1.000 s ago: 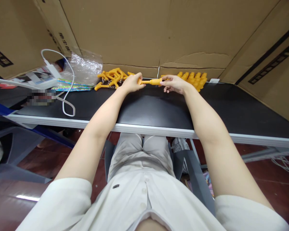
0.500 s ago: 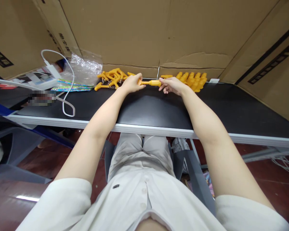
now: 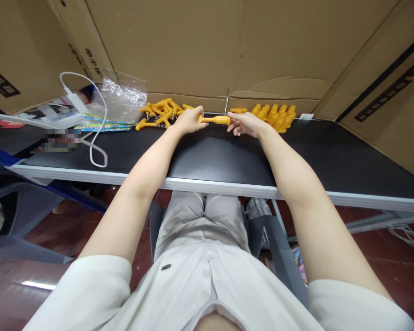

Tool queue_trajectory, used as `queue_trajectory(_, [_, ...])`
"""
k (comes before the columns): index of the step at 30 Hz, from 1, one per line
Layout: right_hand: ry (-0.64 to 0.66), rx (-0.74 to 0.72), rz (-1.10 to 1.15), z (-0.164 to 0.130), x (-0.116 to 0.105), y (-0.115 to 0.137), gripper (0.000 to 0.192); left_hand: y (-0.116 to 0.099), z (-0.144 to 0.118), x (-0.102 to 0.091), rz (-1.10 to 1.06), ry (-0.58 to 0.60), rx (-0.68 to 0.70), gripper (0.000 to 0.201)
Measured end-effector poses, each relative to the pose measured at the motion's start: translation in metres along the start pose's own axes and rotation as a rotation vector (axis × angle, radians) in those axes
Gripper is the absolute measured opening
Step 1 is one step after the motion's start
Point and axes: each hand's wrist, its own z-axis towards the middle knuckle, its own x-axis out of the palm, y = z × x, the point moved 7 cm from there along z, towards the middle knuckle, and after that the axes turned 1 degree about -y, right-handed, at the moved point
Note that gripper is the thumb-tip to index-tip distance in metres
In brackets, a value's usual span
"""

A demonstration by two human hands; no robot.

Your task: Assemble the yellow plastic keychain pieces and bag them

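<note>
At the far left of the frame a white charger cable (image 3: 98, 138) loops over the black table (image 3: 207, 156), with a crumpled clear plastic bag (image 3: 122, 96) just behind it against the cardboard wall (image 3: 200, 46). Right of the bag lies a heap of yellow hooked parts (image 3: 158, 112).

Next comes the left hand (image 3: 189, 120), fingers closed around the thin end of a yellow plastic piece (image 3: 215, 119), which lies level just above the table in the upper middle of the frame, spanning the gap between the two hands. The right hand (image 3: 246, 123) pinches its thicker end, thumb and forefinger shut on it, the other fingers loosely curled.

A loose yellow part (image 3: 238, 110) lies just behind the right hand, and further right a row of yellow cone-shaped parts (image 3: 276, 115) rests along the wall.

Against a second ago, the right hand has slid a little to the left, so the piece shows shorter between the hands, and the loose part behind it is now uncovered. Since half a second ago almost nothing has shifted; the left hand stays where it was.
</note>
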Motion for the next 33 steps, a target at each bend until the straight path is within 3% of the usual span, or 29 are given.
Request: queue_trajectory(33, [0.05,0.058,-0.015,0.007,-0.001,-0.007,0.047,-0.012,-0.008,-0.008,0.009,0.01,-0.061,0.044])
